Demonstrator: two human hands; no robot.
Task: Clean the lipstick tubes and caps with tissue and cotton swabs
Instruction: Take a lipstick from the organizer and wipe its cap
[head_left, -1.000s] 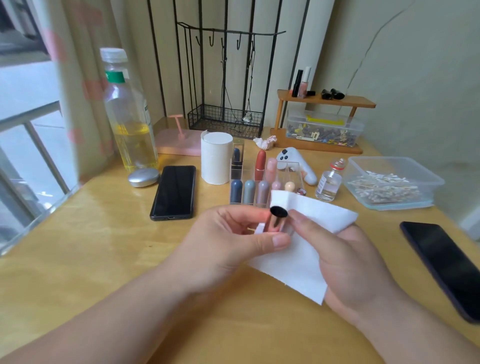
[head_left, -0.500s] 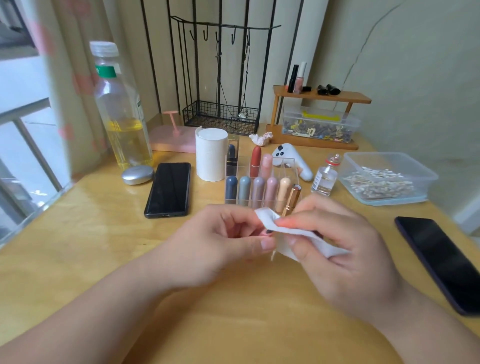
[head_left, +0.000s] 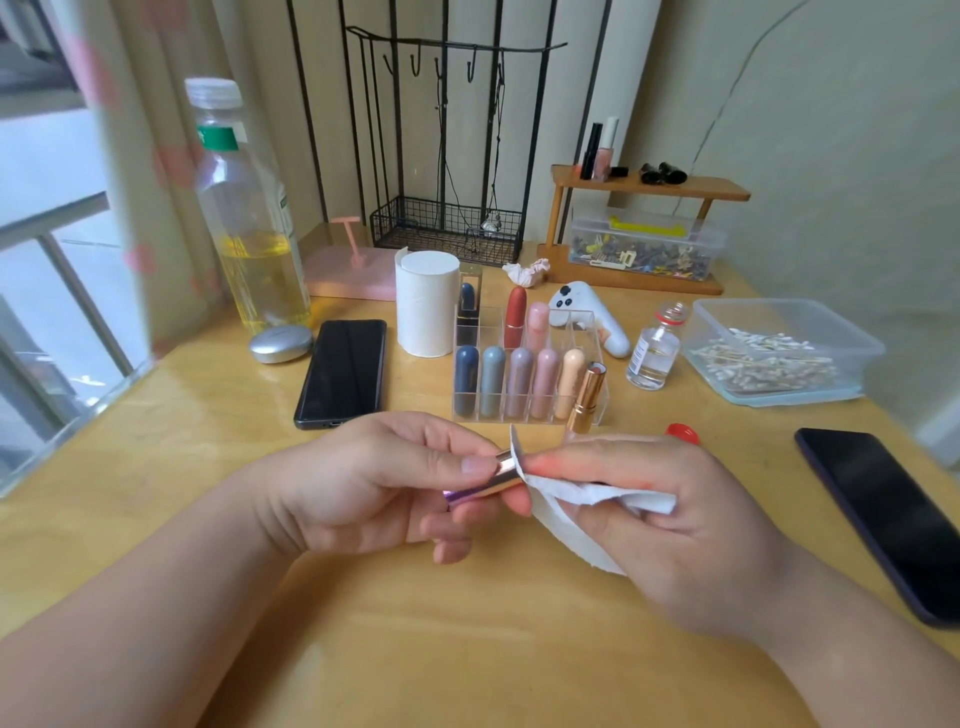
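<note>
A bottle and a phone sit at the left of the bench. Over its middle, the left hand pinches a shiny lipstick tube, and the right hand grips tissue round its end. A rack of lipsticks stands just behind, with a tub of cotton swabs and a second phone to the right.

A home corner arranged as a makeup desk: a wooden top beside a curtained window, carrying a clear organizer of lipstick tubes, a wire jewellery rack and a small wooden shelf of cosmetics.
</note>
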